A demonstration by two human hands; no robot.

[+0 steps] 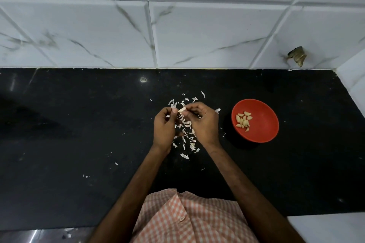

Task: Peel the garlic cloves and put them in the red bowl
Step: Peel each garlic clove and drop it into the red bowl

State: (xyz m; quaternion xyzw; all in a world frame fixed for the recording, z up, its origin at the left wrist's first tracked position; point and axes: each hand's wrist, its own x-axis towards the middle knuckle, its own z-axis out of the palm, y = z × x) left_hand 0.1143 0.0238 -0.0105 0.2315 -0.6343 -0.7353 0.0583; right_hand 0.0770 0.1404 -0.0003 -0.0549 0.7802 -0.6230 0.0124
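Pale garlic clove [182,110] pinched mid-air, peeled cloves [244,121] heaped inside red bowl [264,134] on counter

Bowl [255,120] right of peels [186,124]; cloves [244,120] inside.

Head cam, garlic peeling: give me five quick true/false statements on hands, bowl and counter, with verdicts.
1. Both hands pinch one garlic clove between them. True: left hand and right hand meet on it above the counter.
2. The red bowl is empty. False: it holds a small pile of peeled cloves.
3. The bowl sits to the right of the hands. True.
4. The counter is white marble. False: it is black; the white marbled tiles are on the wall behind.
5. The garlic skins lie inside the bowl. False: they are scattered on the counter under and around the hands.
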